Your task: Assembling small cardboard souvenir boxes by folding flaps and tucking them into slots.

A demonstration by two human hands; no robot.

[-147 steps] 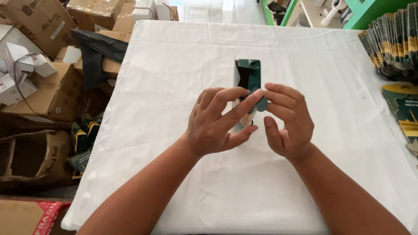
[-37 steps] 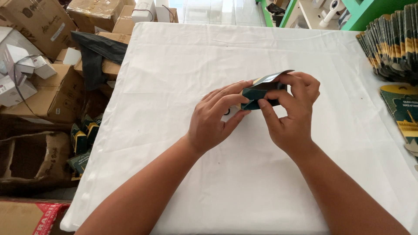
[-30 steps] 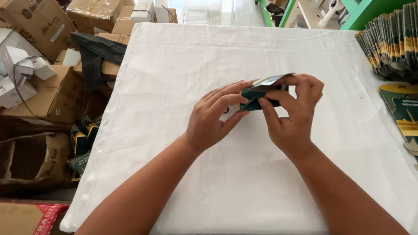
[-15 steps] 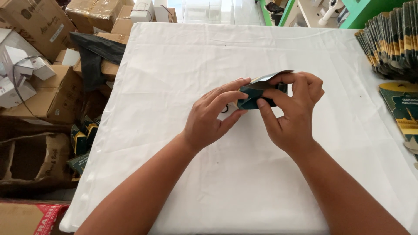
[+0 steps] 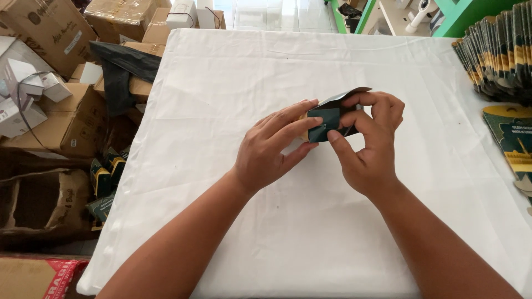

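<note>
Left hand (image 5: pixel 271 149): fingers stretched nearly flat, tips pinching the pouch's left edge.
Right hand (image 5: pixel 368 147): curled round the pouch, thumb pressed on its front.
Dark green pouch (image 5: pixel 328 117): between both hands, over the table's middle, top edge tilted toward 1 o'clock.
White table (image 5: pixel 233 83): cloth-covered beneath.
Cardboard boxes (image 5: pixel 50 33): piled at 10 o'clock.
Pouch stack (image 5: pixel 499 55): fanned out at 2 o'clock.

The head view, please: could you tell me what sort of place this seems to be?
Probably a small packing workroom. Both hands hold a dark green pouch over a white-covered table; cardboard boxes crowd the floor, and stacked pouches fill the right edge.
</note>
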